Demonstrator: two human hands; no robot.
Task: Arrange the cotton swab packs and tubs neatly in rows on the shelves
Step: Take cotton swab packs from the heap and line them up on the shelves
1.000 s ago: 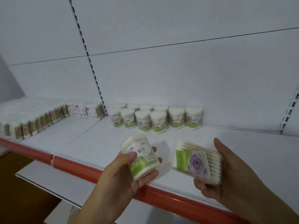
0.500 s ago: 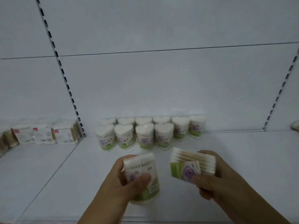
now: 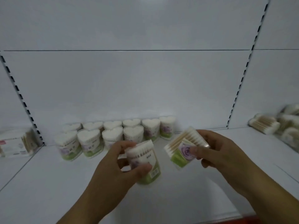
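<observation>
— Progress so far?
— Partly done. 10 tubs [image 3: 88, 139] stand at the back of the shelf [image 3: 48, 183] in 2 rows: 6 behind, 4 in front. Front row looks 2 short at its right end. Left-side packs [image 3: 16, 144] look lined up. Right-side packs [image 3: 265, 125] lie in a loose heap, probably still to do.
— Hands?
— Left hand [image 3: 113, 168] grips 1 held tub [image 3: 145, 159] near upright, thumb across the label, just in front of the rows. Can't tell if its base touches. Right hand [image 3: 223, 152] pinches a second tub [image 3: 181, 151], tilted, clear of the shelf.
</observation>
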